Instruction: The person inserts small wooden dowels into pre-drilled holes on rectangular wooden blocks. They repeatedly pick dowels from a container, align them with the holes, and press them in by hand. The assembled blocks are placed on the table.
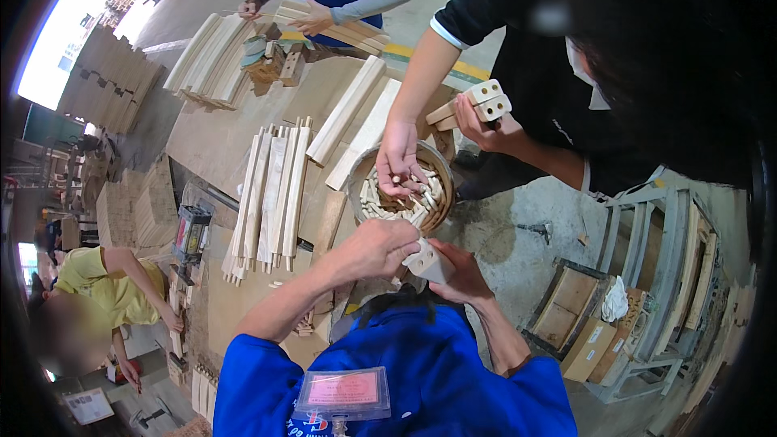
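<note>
The right hand [461, 275] has its fingers clamped on a drilled wooden block [427, 260], long axis tilted toward two o'clock. The left hand [380, 247], fingers pinched at the block's top face, is nearer the bowl of wooden dowels [405, 194] at twelve o'clock, where a co-worker's hand [398, 163] digs.

A single head-worn fisheye looks steeply down from just above the wearer's chest, close over both hands and a bowl [396, 194] of dowels, facing out across the long workbench [218, 146] (its straight edges bow toward the dark rim) toward co-workers opposite.
</note>
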